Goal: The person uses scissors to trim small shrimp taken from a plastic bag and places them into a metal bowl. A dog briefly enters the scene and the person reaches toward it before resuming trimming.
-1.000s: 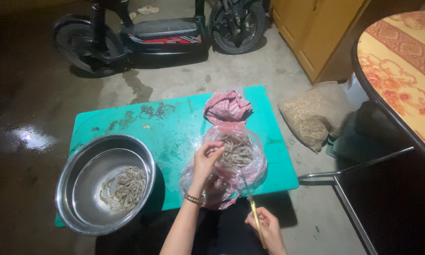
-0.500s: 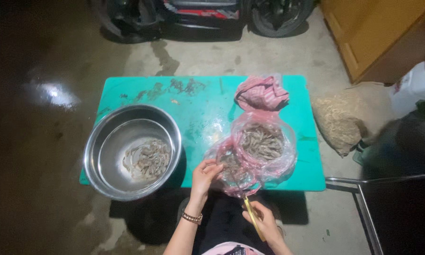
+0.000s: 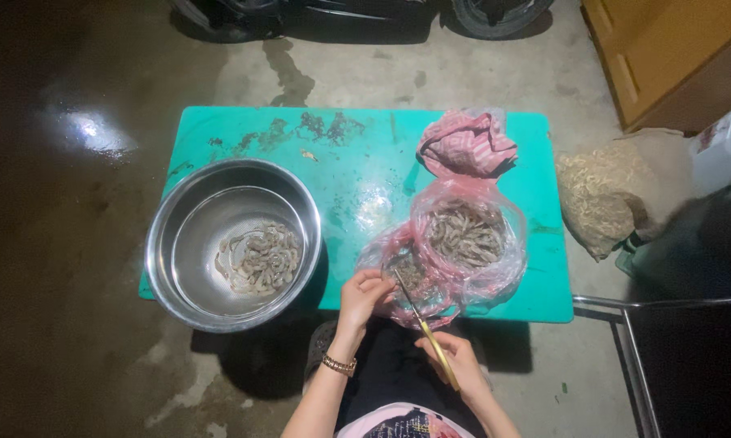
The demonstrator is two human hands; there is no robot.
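Gripping yellow-handled scissors (image 3: pixel 424 321) in the right hand (image 3: pixel 456 363), fingers (image 3: pixel 440 350) wrapped shut around the handles, blades slanting up and away from those fingers toward the left hand (image 3: pixel 362 294). Pinching with the left fingers (image 3: pixel 375 282) at something small, apparently a shrimp, right at the scissor tips; too small to tell exactly what sits between them, though the fingertips look drawn together. Wearing a gold bracelet (image 3: pixel 339 365) on the left wrist.

Lying just beyond the left fingertips, a clear pink plastic bag (image 3: pixel 463 243) of raw shrimp, its near fold touching or nearly touching those fingers, its open mouth farther out and to their right. Resting beyond the bag, a crumpled pink striped bag (image 3: pixel 467 144). Sitting to the left of the left fingers, near but apart, a steel bowl (image 3: pixel 179 227) with a mesh strainer inside holding a small heap of pale shrimp (image 3: pixel 260 258). Carrying all of this, a low turquoise table (image 3: pixel 349 170), spotted with scraps at its far side. Slumping on the concrete floor well to the right of the right fingers, a tan sack (image 3: pixel 605 195).
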